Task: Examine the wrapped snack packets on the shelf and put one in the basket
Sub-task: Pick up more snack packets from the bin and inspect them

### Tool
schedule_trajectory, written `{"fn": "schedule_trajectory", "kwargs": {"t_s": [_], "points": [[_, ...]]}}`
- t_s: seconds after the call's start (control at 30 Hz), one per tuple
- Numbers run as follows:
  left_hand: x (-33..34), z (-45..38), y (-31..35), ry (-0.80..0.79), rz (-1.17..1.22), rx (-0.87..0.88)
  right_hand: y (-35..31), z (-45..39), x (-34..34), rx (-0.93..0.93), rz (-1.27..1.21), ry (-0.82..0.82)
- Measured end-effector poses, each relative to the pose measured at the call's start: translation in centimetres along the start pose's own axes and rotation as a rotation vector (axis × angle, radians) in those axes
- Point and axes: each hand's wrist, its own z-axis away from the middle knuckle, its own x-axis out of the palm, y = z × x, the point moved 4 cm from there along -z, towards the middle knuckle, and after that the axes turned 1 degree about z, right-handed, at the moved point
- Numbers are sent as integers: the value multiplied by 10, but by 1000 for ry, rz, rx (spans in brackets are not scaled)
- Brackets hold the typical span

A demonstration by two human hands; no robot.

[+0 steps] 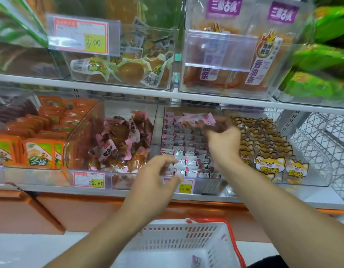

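Observation:
My right hand [223,141] reaches into the middle bin on the lower shelf and holds a pink-and-white wrapped snack packet [194,120] above rows of small white-and-pink packets [184,153]. The held packet is blurred by motion. My left hand [157,175] hovers at the front of the same bin with its fingers loosely curled, and nothing shows in it. A white basket [178,238] with a red handle sits below my arms. One small wrapped packet [196,261] lies inside it.
A clear bin of brown snacks in pink wrappers [121,140] stands to the left, orange packs [39,151] beyond it. Cartoon-dog packets [267,151] fill the bin on the right, next to a wire rack [325,144]. The upper shelf holds more clear bins. Price tags [89,179] line the shelf edge.

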Motion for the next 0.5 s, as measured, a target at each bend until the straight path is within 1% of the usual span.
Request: {"fn": "schedule_trajectory", "kwargs": {"t_s": [0.07, 0.1, 0.17, 0.2, 0.23, 0.3, 0.37, 0.43, 0.5], "points": [[9, 2, 1, -84, -202, 81, -3, -25, 15, -127, 80, 8], [12, 2, 1, -108, -258, 103, -4, -36, 23, -178, 149, 13], [14, 0, -1, -128, -300, 115, -2, -60, 35, -256, 405, -12], [15, -1, -2, -130, -308, 117, -2, -70, 41, -297, 512, -62], [16, -2, -3, -133, -312, 118, -3, -76, 47, -354, 566, -123], [17, -4, -3, -137, -312, 116, -1, -84, 58, -451, 546, -262], [18, -5, -5, -140, -319, 117, 7, -94, 70, -445, 668, -369], [19, -5, -6, -144, -331, 124, 16, -105, 78, -437, 815, -404], [20, -5, -6, -148, -333, 124, 21, -112, 85, -454, 892, -483]]}}
